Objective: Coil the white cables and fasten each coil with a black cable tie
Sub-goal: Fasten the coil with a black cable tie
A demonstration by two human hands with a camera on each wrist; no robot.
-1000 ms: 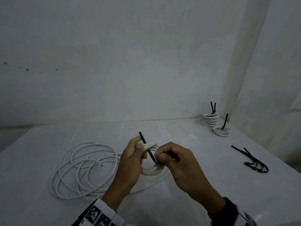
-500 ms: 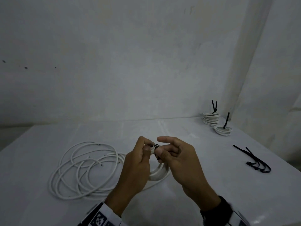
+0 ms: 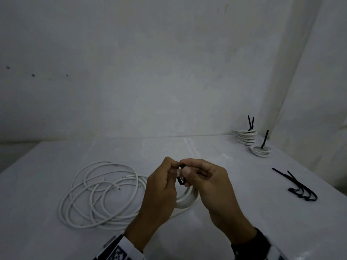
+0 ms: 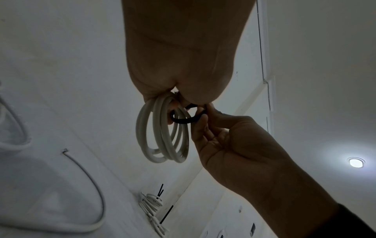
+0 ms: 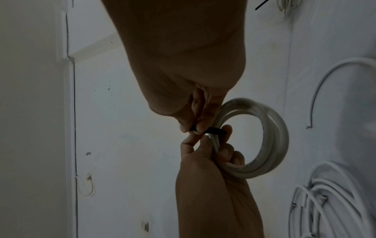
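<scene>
A small white cable coil point(image 3: 188, 197) hangs above the table, and my left hand point(image 3: 173, 166) grips its top strands point(image 5: 215, 145). A black cable tie point(image 3: 180, 182) is looped round those strands; it shows as a dark ring in the left wrist view point(image 4: 183, 121). My right hand point(image 3: 185, 168) pinches the tie's end point(image 5: 213, 130) between thumb and forefinger, right against the left thumb. The tie's head is hidden between the fingertips. The coil point(image 4: 162, 133) holds several turns.
Several loose white cables point(image 3: 101, 192) lie in wide loops on the white table point(image 3: 244, 184) to the left. Two tied coils point(image 3: 246, 137) point(image 3: 261, 150) with upright black tails stand at the back right corner. Spare black ties point(image 3: 300, 188) lie near the right edge.
The tie's tail stood straight up beside the coil one second ago; it is now bent into a loop round the strands. Both hands have closed together and risen slightly.
</scene>
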